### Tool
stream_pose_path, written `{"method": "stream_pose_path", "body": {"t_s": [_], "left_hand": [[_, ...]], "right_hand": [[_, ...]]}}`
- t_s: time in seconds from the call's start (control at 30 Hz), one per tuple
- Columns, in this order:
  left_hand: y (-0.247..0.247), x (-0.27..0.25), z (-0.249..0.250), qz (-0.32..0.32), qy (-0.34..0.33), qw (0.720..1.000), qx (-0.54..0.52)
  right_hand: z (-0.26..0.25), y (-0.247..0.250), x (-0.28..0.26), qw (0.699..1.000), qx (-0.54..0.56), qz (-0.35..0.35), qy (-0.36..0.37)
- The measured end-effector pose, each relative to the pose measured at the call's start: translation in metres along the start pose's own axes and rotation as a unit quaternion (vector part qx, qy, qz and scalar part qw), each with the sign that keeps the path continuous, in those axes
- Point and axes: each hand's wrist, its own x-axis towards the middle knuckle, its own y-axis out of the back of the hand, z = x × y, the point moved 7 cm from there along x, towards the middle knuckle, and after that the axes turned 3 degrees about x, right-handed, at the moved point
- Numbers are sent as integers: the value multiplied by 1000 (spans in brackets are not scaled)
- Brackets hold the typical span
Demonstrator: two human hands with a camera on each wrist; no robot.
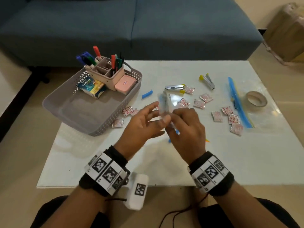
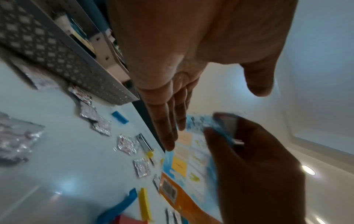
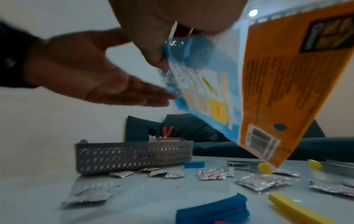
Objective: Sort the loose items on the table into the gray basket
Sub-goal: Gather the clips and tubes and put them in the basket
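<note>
My right hand [image 1: 174, 120] pinches a flat plastic packet [image 1: 164, 102] by its top edge and holds it above the table's middle. Seen from the right wrist, the packet [image 3: 268, 91] is blue and orange with a barcode. My left hand [image 1: 158, 119] is open beside it, its straight fingers [image 2: 166, 133] reaching the packet's [image 2: 184, 174] edge. The gray basket [image 1: 85, 116] sits at the left with a pink pen holder [image 1: 107, 71], a pink box [image 1: 125, 83] and a blue carton [image 1: 92, 88] in its far end. Several foil sachets [image 1: 206, 97] lie loose on the table.
Two staplers [image 1: 175, 87] [image 1: 208, 81], a blue clip [image 1: 147, 94], a tape roll [image 1: 256, 101] and a clear zip bag with a blue strip [image 1: 238, 102] lie on the white table. More sachets [image 1: 118, 123] touch the basket's near wall. A blue sofa [image 1: 148, 22] stands behind.
</note>
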Motion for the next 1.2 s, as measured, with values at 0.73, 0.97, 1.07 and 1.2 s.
{"method": "stream_pose_path", "body": {"t_s": [0.73, 0.97, 1.07, 1.2], "left_hand": [[15, 23, -17, -42, -57, 995, 73], [28, 23, -5, 72, -150, 970, 176], [25, 24, -5, 124, -152, 967, 160], [16, 25, -12, 209, -133, 957, 152]], "right_hand": [[47, 5, 4, 998, 21, -26, -52], [57, 2, 1, 947, 224, -55, -225], [60, -3, -3, 930, 244, -3, -277], [64, -9, -12, 912, 210, 80, -343]]}}
